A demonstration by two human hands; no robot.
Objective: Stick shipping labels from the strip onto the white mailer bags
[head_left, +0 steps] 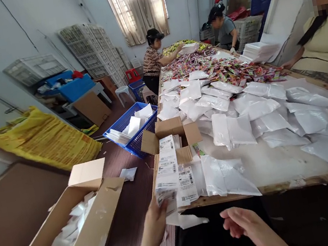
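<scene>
My left hand (157,216) is closed on a strip of printed shipping labels (167,168), which runs up into an open cardboard box (169,126) on the table. A loose whitish piece of the strip (188,220) hangs below the table edge. My right hand (242,223) is held just off the edge, fingers loosely curled and nothing visible in it. Between and beyond the hands lies a white plastic mailing bag (227,173). Left of that bag, a label (187,184) lies flat near the edge.
Stuffed white bags (260,98) are piled across the table, with colourful small packets (220,65) behind. A blue basket (130,130) and a large carton of white pieces (95,222) stand at left. Three people work around the table, one (326,37) at right.
</scene>
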